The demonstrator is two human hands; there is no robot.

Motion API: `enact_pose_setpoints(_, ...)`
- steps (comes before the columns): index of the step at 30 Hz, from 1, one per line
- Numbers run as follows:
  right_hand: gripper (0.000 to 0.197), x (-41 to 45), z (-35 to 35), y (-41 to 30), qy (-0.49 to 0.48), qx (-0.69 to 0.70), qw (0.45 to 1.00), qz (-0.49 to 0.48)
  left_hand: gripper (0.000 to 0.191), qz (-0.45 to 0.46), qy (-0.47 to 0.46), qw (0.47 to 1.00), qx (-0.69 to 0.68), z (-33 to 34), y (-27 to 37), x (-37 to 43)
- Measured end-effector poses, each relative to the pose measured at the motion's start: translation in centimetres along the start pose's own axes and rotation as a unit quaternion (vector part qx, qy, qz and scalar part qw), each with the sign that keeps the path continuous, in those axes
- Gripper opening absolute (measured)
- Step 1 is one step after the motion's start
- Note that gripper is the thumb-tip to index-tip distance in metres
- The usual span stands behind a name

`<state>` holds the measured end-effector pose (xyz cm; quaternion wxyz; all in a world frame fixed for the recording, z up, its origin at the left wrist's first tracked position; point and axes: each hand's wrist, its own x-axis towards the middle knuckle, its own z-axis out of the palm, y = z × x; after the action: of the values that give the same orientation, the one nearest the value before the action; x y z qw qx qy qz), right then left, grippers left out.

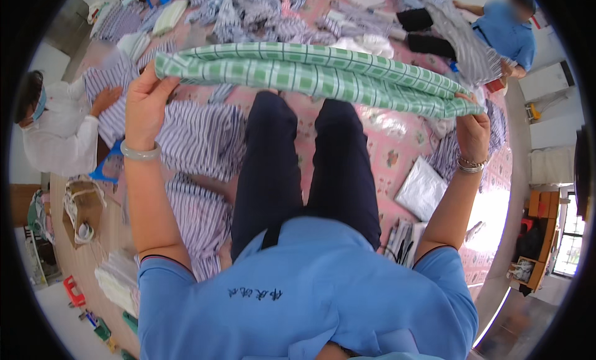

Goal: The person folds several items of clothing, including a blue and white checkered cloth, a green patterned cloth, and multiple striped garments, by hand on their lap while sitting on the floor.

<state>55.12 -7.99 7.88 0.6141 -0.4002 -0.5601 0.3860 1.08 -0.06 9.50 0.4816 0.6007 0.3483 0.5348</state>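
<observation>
A green and white checked cloth (298, 76) is stretched out in front of me above my knees, folded lengthwise into a long band with a slack upper layer. My left hand (151, 90) pinches its left end between thumb and fingers. At the opposite end, my right hand (472, 122) grips the cloth's corner, slightly lower in the picture. Behind and below the cloth lies a pink patterned floor covering (391, 159). Whether the cloth is a garment or a plain piece, I cannot tell.
Striped fabric piles (202, 138) lie left of my legs. A silvery plastic packet (421, 187) lies to the right. More striped garments (247, 15) are heaped ahead. One person (60, 127) sits at the left; another person (505, 34) handles striped fabric at the upper right.
</observation>
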Motion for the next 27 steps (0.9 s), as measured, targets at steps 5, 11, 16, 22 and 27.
enact_pose_setpoints(5,0.027,-9.2,1.4,3.8,-0.105,-0.235,0.953,0.159,0.035,-0.033,-0.06,0.97,0.233,-0.4,-6.8,-10.7)
enact_pose_setpoints(11,0.02,-16.7,2.0,9.0,-0.159,-0.241,0.914,0.286,0.035,-0.138,-0.12,0.927,0.326,1.0,-12.0,-18.9)
enact_pose_setpoints(16,0.016,-17.0,1.3,7.3,-0.093,-0.212,0.938,0.256,0.023,-0.033,-0.128,0.933,0.335,0.5,-8.0,-17.3)
enact_pose_setpoints(22,0.021,-19.9,-0.9,11.0,-0.249,-0.398,0.831,0.299,0.012,-0.091,-0.308,0.901,0.293,-0.8,-10.9,-20.9)
enact_pose_setpoints(27,0.024,-15.4,-1.8,14.3,-0.018,-0.217,0.868,0.446,0.034,-0.226,-0.007,0.959,0.174,-1.8,-12.5,-18.8)
